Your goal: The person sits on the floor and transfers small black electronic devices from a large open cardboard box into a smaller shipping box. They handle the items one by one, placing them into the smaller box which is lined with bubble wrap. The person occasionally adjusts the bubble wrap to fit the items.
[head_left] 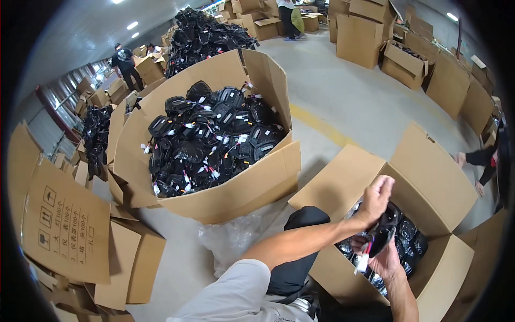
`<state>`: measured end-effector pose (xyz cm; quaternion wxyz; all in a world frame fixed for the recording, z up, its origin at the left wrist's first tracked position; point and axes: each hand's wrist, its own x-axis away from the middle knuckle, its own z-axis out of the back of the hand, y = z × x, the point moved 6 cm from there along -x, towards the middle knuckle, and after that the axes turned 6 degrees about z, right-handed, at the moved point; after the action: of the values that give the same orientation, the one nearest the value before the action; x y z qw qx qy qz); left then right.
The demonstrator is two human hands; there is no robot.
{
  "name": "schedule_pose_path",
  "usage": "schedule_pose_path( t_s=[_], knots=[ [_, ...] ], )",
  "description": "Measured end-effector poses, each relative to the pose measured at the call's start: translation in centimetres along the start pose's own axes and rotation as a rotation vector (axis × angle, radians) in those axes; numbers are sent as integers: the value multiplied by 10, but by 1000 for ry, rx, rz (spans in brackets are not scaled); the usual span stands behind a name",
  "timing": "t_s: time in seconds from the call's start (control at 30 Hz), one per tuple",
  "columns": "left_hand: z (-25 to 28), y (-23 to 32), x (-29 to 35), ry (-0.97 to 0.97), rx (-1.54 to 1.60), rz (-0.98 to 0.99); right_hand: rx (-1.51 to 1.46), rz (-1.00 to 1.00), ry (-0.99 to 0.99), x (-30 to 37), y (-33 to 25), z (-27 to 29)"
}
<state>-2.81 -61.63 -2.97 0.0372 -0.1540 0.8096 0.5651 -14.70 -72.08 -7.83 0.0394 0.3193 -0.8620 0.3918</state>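
Over an open cardboard box (440,279), my right hand (387,263) grips a black plastic housing (383,231) from below. This glossy, rounded housing is tilted, and coloured wires with a white connector (362,263) hang from its near side. My left hand (375,197) is raised just above the housing's upper end, its fingers curled together; whatever they pinch is too small or hidden to make out. Inside the box, beneath my hands, lie several black parts (410,241) in shiny clear wrapping. My hands and the held housing cover part of them.
Left of my knee stands a large carton (230,201) heaped with similar black housings (209,134). Crumpled clear plastic (228,241) lies on the floor against it. A printed carton (70,225) is at left. Another person's hands (469,172) show at the right edge; more people and cartons are farther back.
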Motion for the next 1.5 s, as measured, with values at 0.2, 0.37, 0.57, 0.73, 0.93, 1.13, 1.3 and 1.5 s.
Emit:
schedule_pose_path(
  t_s=[0.2,0.37,0.57,0.73,0.93,1.13,1.3,1.5],
  knots=[
    [-38,56,5,-240,-118,-325,-34,277,36,15,-30,20],
    [-48,-9,6,-533,-175,47,153,345,124,38,-61,33],
    [-52,-66,81,-897,266,1005,96,566,387,60,-98,102],
    [-47,-109,110,-962,-183,997,237,397,694,109,-93,169],
    [-34,-151,168,-1245,-359,1069,890,-33,1037,164,-49,264],
    [-41,-133,145,-1251,-356,984,1453,-368,1226,178,-29,287],
    [-46,-123,140,-1235,-343,950,1238,-438,1063,189,-5,315],
    [-37,-117,129,-1220,-407,906,2136,-687,867,150,-12,258]
  ],
)
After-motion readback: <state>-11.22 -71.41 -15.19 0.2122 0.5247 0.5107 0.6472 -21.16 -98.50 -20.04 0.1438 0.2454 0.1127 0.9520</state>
